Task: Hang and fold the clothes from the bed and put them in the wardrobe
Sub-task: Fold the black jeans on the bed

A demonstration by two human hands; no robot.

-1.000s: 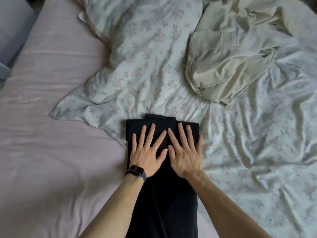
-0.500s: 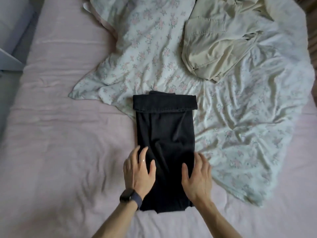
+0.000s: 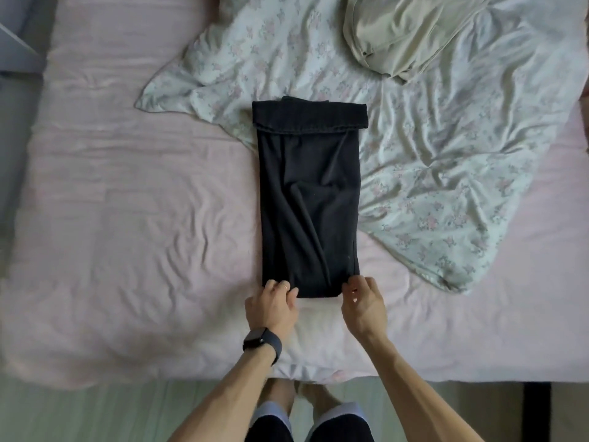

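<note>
1. Both hands are at the near end of the black garment (image 3: 309, 199). The left hand (image 3: 274, 301) curls its fingers round the near left corner of the hem. The right hand (image 3: 363, 303) pinches the near right corner between thumb and fingertips. Neither hand is spread flat, and each holds cloth only at its own corner.
2. The step in hand looks like the folding of this one piece. It is already narrowed into a long strip, and the near hem is being taken up, most likely to be carried over toward the far end.
3. The next move calls for lifting both corners together and level so the layers underneath do not slide apart. The hem should then be laid squarely toward the turned-over band (image 3: 310, 118) at the far end, with the side edges kept in line.
4. The black garment is dark, soft and matte, with loose diagonal creases down its middle. Its sides run fairly straight. It lies lengthwise on the bed (image 3: 127, 218), with its near half on the pink sheet and its far end overlapping the floral duvet (image 3: 446, 154).
5. A beige garment (image 3: 408, 30) lies crumpled on the duvet, well apart from the black one and not yet folded, so the task appears far from finished.
</note>
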